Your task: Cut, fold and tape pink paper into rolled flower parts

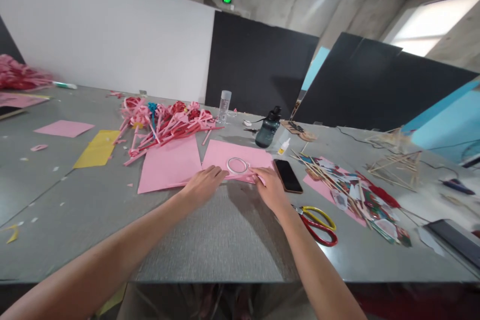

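Your left hand (pixel 204 181) lay palm down with its fingers (pixel 219 174) stretched forward and close together, their tips pressing the near edge of the pink paper sheet (pixel 240 152). Your right hand (pixel 270 187) mirrored it from the other side; its fingers (pixel 258 174) were curled low over the same edge, and whether they pinched a fold of the paper or only pressed it flat I could not tell. Neither hand closed around anything that could be lifted.

The sheet lay flat on the grey table (pixel 225 240), straight ahead of you, with a clear tape ring (pixel 237 165) resting on it just beyond your fingertips, between the two hands. A second pink sheet (pixel 168 165) lay touching it on the left.

Just right of your right hand sat a dark phone (pixel 287 175), face up. Beside your right forearm lay scissors (pixel 318 225) with one yellow and one red handle. Behind the sheets was a heap of pink paper flowers (pixel 165 125) on sticks, a yellow sheet (pixel 97 149) to its left, and a dark water bottle (pixel 268 129) and a clear tube (pixel 224 106) further back. Off to the right lay wooden skewers (pixel 330 172) over coloured cut-outs.
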### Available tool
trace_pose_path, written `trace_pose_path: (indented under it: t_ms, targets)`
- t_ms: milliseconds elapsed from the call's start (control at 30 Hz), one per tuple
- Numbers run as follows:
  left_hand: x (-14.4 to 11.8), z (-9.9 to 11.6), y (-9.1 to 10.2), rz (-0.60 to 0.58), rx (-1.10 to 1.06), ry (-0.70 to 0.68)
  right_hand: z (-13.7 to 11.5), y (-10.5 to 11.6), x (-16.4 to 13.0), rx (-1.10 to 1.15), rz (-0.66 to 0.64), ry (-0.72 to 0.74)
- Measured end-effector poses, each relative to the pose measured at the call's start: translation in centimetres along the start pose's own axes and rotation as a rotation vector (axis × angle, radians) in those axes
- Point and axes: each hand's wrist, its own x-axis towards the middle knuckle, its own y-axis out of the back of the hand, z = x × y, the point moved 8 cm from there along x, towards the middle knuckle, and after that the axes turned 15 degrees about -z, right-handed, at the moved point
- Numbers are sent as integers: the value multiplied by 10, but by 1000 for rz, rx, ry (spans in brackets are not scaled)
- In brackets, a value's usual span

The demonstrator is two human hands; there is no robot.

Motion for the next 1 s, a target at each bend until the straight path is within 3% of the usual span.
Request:
trace_pose_path:
  t_ms: [100,200,267,333,533,667,800,1000]
  targets:
    - [-2,1,0,-5,-10,30,-4,11,-3,-48,102,-3]
    - [-3,-4,1,20,-33,91,-1,31,-14,-27,333,-61]
    - [-4,-8,4,62,-78,124,8,40,-22,89,473,-120]
    - [-5,-13,8,115,-152,151,20,38,-27,276,534,-168]
    - [-17,-7,31,275,-220,141,35,6,-20,935,457,-258]
    - [-22,2,35,262,-189,106,24,-4,-12,1357,350,-225]
    - [-18,4,26,197,-170,89,18,3,-10,1451,346,-172]
    - [-15,3,16,121,-287,84,36,2,-17,1496,490,-236]
